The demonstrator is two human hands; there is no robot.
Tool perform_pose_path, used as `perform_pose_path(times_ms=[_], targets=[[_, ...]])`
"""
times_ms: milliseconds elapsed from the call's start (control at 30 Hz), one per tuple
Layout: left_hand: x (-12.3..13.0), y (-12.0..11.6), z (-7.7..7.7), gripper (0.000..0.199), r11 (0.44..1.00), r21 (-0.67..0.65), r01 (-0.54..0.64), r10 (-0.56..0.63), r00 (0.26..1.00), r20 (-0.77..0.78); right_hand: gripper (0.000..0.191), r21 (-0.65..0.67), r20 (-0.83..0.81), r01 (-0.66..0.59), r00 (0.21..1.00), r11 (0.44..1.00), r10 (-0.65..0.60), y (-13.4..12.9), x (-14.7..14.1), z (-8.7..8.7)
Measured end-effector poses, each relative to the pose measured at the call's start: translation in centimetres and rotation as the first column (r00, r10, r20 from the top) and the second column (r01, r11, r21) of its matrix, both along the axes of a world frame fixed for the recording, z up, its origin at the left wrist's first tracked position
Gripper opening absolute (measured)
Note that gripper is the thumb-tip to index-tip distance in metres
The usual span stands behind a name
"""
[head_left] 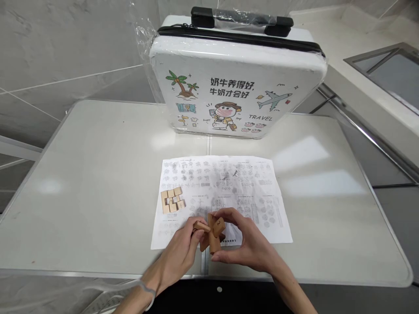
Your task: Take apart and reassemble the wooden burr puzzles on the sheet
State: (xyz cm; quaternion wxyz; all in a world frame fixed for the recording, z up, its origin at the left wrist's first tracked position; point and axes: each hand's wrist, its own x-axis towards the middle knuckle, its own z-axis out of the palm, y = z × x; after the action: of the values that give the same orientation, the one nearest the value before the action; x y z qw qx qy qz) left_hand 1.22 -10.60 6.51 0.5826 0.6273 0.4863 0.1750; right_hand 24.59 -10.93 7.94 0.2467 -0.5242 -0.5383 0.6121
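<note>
Wooden puzzle [214, 239], a cluster of crossed pieces with one marked 2, is held between both hands over the near edge of the white printed sheet [278, 233], a little in from the front rim [310, 281] of the table [91, 196]. The left hand [183, 244] pinches a piece that juts out on its side, thumb against forefinger; whether that piece is locked into the cluster cannot be told. The right hand [252, 244] grasps the cluster between forefinger at the far end and thumb at the near end of a thick piece, the palm standing off the wood. A second group of wooden blocks [170, 206] lies flat near the sheet's left edge, just beyond the left hand. The sheet straddles the seam [209, 146] in the tabletop; wide pale stretches run out on either side of it to the metal-trimmed edges. Beyond the paper, across a strip of bare surface, a white case [196, 61] in clear plastic stands upright, bounding the reach forward.
</note>
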Motion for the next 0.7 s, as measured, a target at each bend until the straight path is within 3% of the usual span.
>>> perform_pose_path(times_ms=[233,367,567,700], targets=[[1.1,0.1,-0.5,0.037,0.998,0.038,-0.052,0.054,0.997,-0.054,0.07,-0.044,-0.034,0.025,0.999,0.999,-0.027,0.0,-0.3,-0.4],[0.3,0.3,-0.2,0.046,0.991,0.132,0.018,-0.006,0.996,-0.092,0.064,-0.075,-0.102,0.06,0.993,0.995,-0.068,-0.1,-0.3,-0.6],[-1.0,0.8,0.1,0.113,0.957,0.215,0.193,-0.149,0.968,-0.203,0.062,-0.107,-0.142,0.068,0.986,0.992,-0.083,-0.1,-0.2,-0.5],[-0.2,1.7,0.4,0.093,0.925,0.298,0.235,-0.158,0.952,-0.261,0.061,-0.101,-0.12,0.081,0.988,0.992,-0.093,-0.1,-0.4,-0.2]])
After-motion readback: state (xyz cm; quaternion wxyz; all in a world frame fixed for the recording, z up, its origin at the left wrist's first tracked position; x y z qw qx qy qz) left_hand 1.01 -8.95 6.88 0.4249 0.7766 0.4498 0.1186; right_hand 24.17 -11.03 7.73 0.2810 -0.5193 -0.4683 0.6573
